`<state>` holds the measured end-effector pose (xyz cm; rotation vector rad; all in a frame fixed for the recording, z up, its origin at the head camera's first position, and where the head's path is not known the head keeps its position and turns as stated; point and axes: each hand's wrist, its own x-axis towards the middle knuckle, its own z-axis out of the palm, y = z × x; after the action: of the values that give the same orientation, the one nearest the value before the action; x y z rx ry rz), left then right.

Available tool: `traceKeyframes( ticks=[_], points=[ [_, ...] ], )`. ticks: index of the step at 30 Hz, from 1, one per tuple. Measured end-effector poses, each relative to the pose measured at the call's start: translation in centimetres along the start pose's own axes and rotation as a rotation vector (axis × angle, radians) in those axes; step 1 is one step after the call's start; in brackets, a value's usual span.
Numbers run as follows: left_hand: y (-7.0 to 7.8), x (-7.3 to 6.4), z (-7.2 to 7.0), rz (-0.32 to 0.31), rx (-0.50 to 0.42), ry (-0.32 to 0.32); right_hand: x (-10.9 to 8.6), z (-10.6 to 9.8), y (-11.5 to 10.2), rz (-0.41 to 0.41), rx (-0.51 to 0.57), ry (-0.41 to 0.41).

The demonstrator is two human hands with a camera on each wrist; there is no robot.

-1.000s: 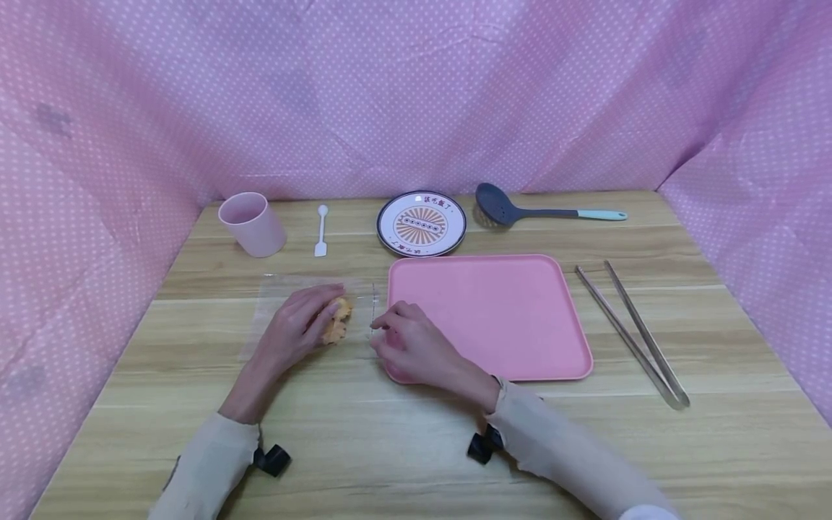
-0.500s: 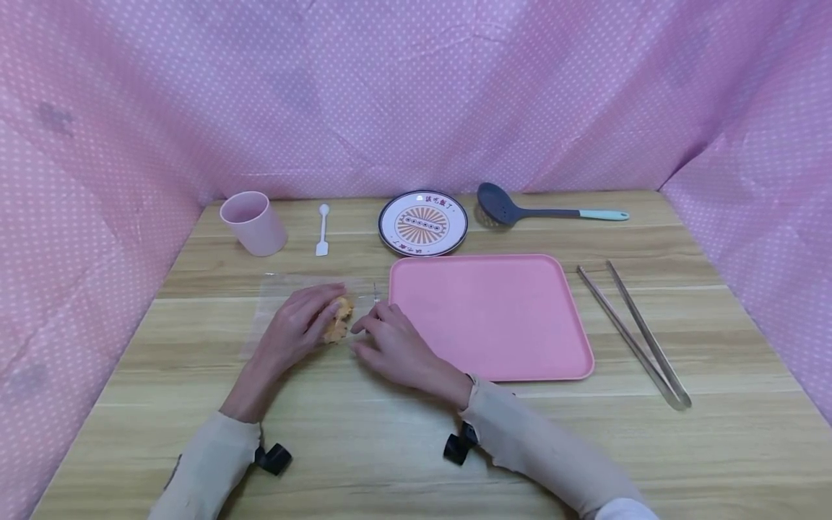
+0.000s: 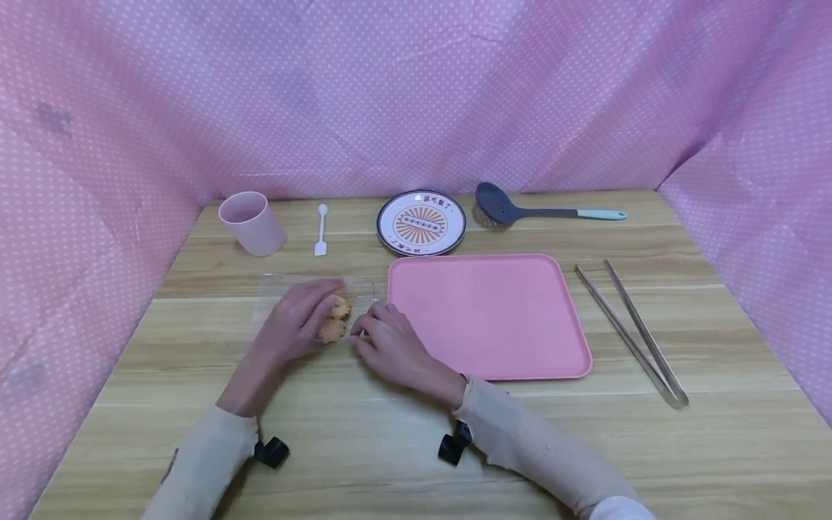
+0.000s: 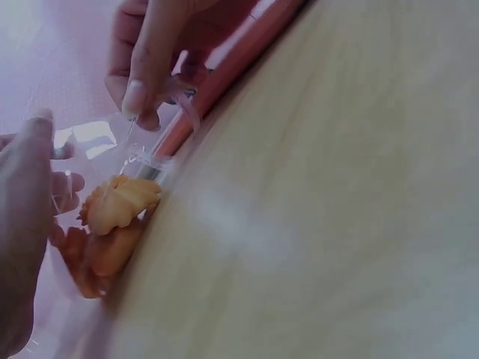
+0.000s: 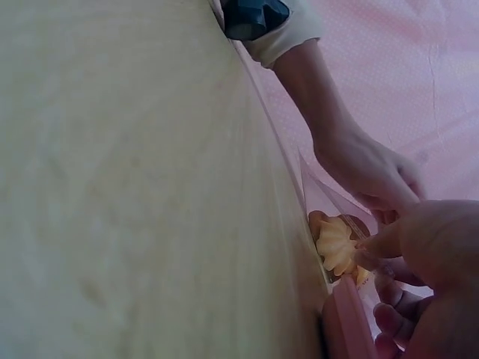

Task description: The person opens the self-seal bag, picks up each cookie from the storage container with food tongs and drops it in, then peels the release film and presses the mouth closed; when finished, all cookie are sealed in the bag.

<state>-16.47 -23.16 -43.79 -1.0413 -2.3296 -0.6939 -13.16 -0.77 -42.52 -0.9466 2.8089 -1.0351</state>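
Observation:
A clear plastic bag [image 3: 273,285] lies left of the pink tray, with swirled golden cookies [image 3: 334,328] near its right end. My left hand [image 3: 295,318] grips the bag around the cookies, partly covering them from the left. Close by on the right, my right hand [image 3: 390,343] pinches the bag's film between thumb and fingers. In the left wrist view, a ridged cookie [image 4: 120,206] shows through the shiny film, below the right hand [image 4: 150,67]. The right wrist view has the cookies [image 5: 337,243] just beyond the right fingertips.
The pink tray [image 3: 487,318] sits beside the right hand. Metal tongs [image 3: 637,336] lie farther right. Along the back stand a pink cup [image 3: 253,227], a small white spoon [image 3: 321,231], a patterned plate [image 3: 421,224] and a dark slotted spoon [image 3: 507,209]. A pink dotted cloth hangs behind.
My right hand has moved left from the tray's edge to beside the cookies. The left hand stays almost in place, and a little more of the cookies shows.

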Motion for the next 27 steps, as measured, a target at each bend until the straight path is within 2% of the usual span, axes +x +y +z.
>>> traceKeyframes(
  ticks=[2, 3, 5, 7, 9, 12, 15, 22, 27],
  points=[
    [-0.1, 0.6, -0.6, 0.044, 0.034, -0.063, 0.0, 0.0, 0.0, -0.001, 0.000, 0.003],
    [-0.1, 1.1, -0.8, 0.007, 0.022, -0.095, 0.0, 0.0, 0.0, -0.001, -0.001, 0.004],
    [0.0, 2.1, -1.4, -0.118, -0.037, -0.182, 0.0, 0.1, 0.0, -0.002, 0.000, 0.006],
    [-0.1, 3.3, -1.7, -0.320, -0.139, -0.252, 0.0, 0.1, 0.0, -0.003, -0.004, 0.009],
    [-0.2, 4.4, -1.8, -0.520, -0.229, -0.287, 0.0, 0.1, 0.0, -0.003, -0.006, 0.010],
    [-0.9, 5.4, -1.8, -0.641, -0.336, -0.360, -0.1, 0.0, 0.0, 0.000, 0.002, 0.008],
    [-1.4, 6.0, -1.7, -0.686, -0.392, -0.387, -0.1, 0.0, 0.0, 0.002, 0.015, 0.007],
    [-2.1, 7.2, -1.0, -0.640, -0.381, -0.490, -0.2, -0.1, 0.3, 0.005, 0.016, 0.002],
    [-2.4, 7.6, -0.2, -0.641, -0.409, -0.506, -0.2, -0.1, 0.3, 0.008, 0.012, -0.009]
  ],
)
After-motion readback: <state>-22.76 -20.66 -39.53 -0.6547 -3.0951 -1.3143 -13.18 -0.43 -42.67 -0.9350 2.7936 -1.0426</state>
